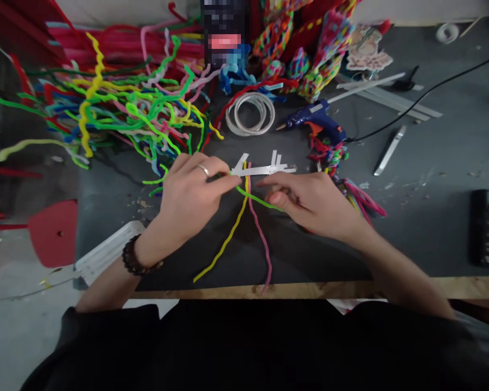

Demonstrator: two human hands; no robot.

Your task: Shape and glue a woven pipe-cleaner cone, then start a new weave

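A green pipe cleaner (257,200) slants across the table between my hands. My left hand (193,198), with a ring on one finger, pinches its upper left end beside the white tape strips. The other end runs under the curled fingers and thumb of my right hand (309,203), whose index finger points left. Behind the green one, a yellow pipe cleaner (229,237) and a pink pipe cleaner (264,239) fan toward the table's front edge. Their tops lie under a strip of white tape (257,170) stuck to the table.
A heap of coloured pipe cleaners (138,114) covers the back left. Behind my hands lie white rings (250,114) and a blue glue gun (317,119) with its black cord. Tweezers (389,150) rest at right, a white case (109,251) at left, and a dark box (488,228) far right.
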